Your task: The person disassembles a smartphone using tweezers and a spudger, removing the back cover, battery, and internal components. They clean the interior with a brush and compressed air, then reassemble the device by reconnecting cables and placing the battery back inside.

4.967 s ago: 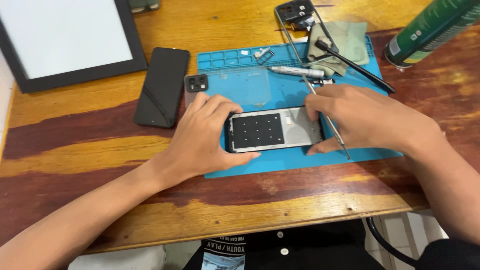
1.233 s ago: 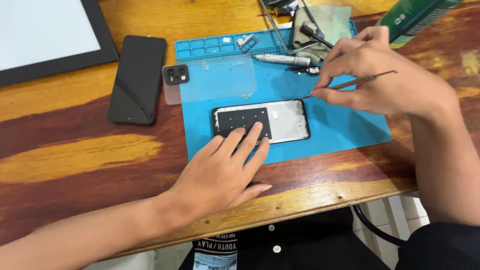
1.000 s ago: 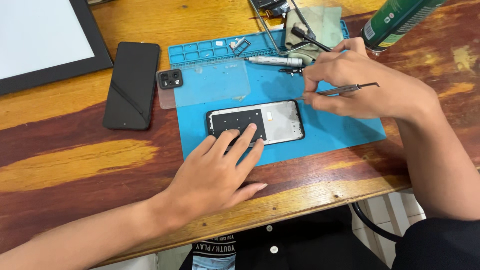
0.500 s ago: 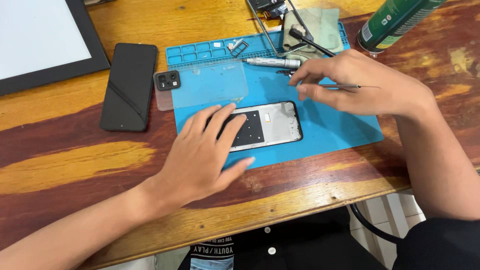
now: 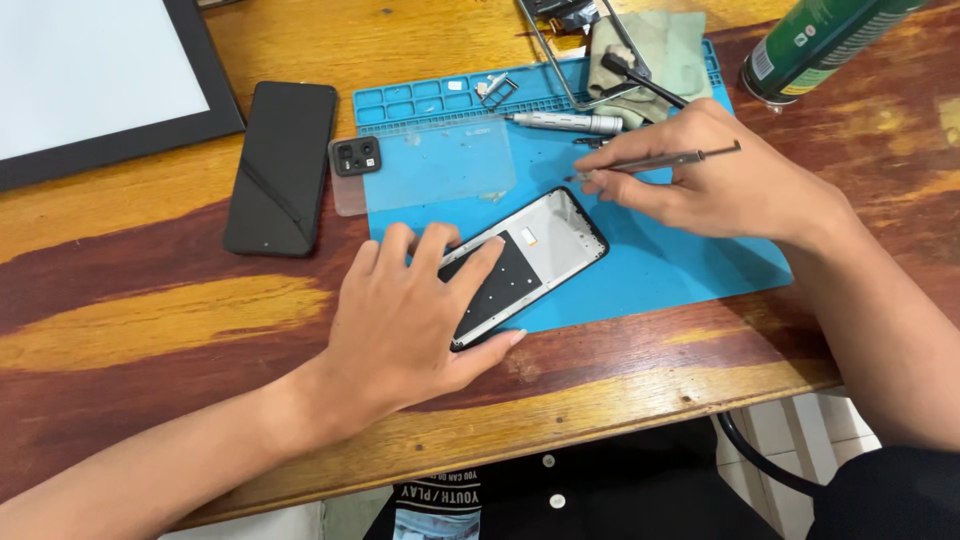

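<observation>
Pressing flat on the phone frame (image 5: 540, 250), the left hand (image 5: 415, 320) has fingers spread over its lower half and the thumb against the frame's near edge, not curled round it. Frame lies tilted on the blue mat (image 5: 660, 270), its lower end at the mat's front edge, partly over the bare bench (image 5: 150, 310). Right hand (image 5: 720, 185) pinches a thin metal tool (image 5: 665, 160) between thumb and fingers, closed on it; the tool lies nearly level, one end just beyond the frame's upper right corner, apart from it, the other end sticking out past the knuckles. Clear back cover (image 5: 430, 170) with a black camera block sits at the mat's left edge, just behind the frame. Black phone (image 5: 282, 165) lies face up on the bench, left of the mat. Silver screwdriver (image 5: 565, 122) rests near the mat's back edge, beside a green cloth (image 5: 660, 55). Green can (image 5: 820, 40) lies at the bench's back right corner. White panel (image 5: 90, 80) in a dark border fills the back left corner.
</observation>
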